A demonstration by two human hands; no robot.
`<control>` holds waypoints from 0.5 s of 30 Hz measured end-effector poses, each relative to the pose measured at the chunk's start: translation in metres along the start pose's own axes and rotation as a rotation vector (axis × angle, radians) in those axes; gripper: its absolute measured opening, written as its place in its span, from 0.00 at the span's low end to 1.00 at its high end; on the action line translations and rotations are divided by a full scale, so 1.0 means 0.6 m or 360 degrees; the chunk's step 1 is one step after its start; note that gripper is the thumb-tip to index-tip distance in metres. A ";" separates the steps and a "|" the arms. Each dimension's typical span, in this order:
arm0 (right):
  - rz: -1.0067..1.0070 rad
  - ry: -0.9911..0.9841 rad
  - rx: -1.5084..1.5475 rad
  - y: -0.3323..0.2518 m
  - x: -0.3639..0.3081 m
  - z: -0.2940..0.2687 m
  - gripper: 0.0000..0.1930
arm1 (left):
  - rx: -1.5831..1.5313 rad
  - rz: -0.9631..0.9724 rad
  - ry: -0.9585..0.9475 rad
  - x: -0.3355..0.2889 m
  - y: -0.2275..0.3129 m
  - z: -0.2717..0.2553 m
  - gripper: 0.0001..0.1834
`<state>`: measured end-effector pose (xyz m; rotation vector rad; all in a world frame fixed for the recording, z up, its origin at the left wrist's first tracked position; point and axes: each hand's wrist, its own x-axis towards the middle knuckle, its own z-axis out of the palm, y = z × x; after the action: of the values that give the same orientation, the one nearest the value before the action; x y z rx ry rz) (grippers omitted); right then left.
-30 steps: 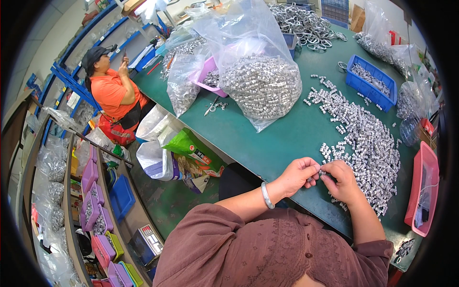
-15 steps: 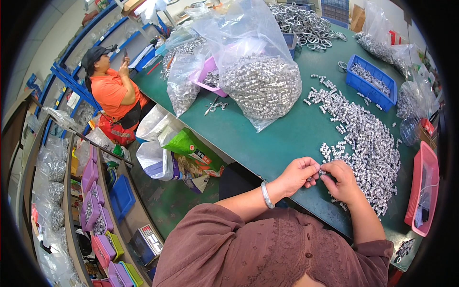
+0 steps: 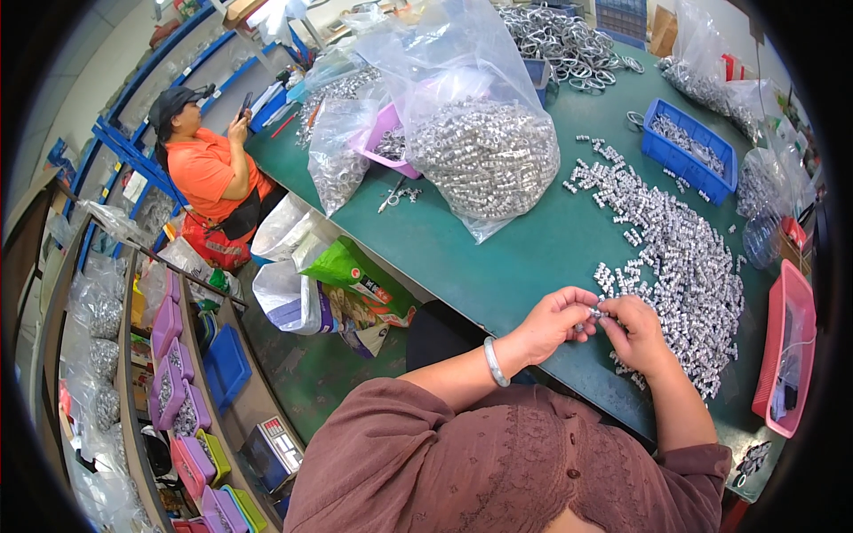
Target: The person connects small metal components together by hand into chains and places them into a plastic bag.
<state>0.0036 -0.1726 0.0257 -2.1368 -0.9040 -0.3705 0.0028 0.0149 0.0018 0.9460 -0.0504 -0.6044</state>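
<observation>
My left hand (image 3: 555,326) and my right hand (image 3: 636,333) meet fingertip to fingertip above the table's near edge. Between them is a small silvery metal part (image 3: 596,313), pinched by the fingers of both hands. Another bit of metal shows under the curled fingers of my left hand. Just beyond and to the right spreads a large heap of small silvery metal parts (image 3: 684,275) on the green table (image 3: 391,231). My right hand is right beside the heap's near left border.
Farther off stand a clear bag of metal parts (image 3: 484,160), a blue bin (image 3: 691,149) and a pile of metal rings (image 3: 569,44). A pink basket (image 3: 786,346) is at the right edge. Left, a person in orange (image 3: 209,173) holds a phone near shelves.
The fingers of both hands have shifted slightly around the small metal part, which shows a little more now. At left, the person's phone and hands have moved a little to the right.
</observation>
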 end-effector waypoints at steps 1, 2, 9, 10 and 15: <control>0.0002 -0.0001 0.0000 0.001 0.000 0.000 0.12 | -0.0087 0.0044 -0.0014 0.001 0.000 -0.001 0.11; 0.0006 0.0020 -0.0005 0.001 0.001 0.000 0.12 | -0.0088 0.0043 -0.0014 0.002 0.000 -0.004 0.11; 0.0108 0.0094 0.0038 0.001 0.002 0.001 0.11 | -0.0123 0.0023 -0.0009 0.002 0.001 -0.011 0.15; 0.0108 0.0093 0.0039 0.001 0.002 0.001 0.11 | -0.0134 0.0025 -0.0002 0.002 0.000 -0.011 0.15; 0.0094 0.0086 0.0037 0.000 -0.001 0.000 0.11 | -0.0111 0.0049 0.0056 -0.001 0.002 -0.007 0.12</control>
<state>0.0033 -0.1730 0.0257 -2.1168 -0.8091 -0.3845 0.0038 0.0187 0.0003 0.8864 -0.0125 -0.5578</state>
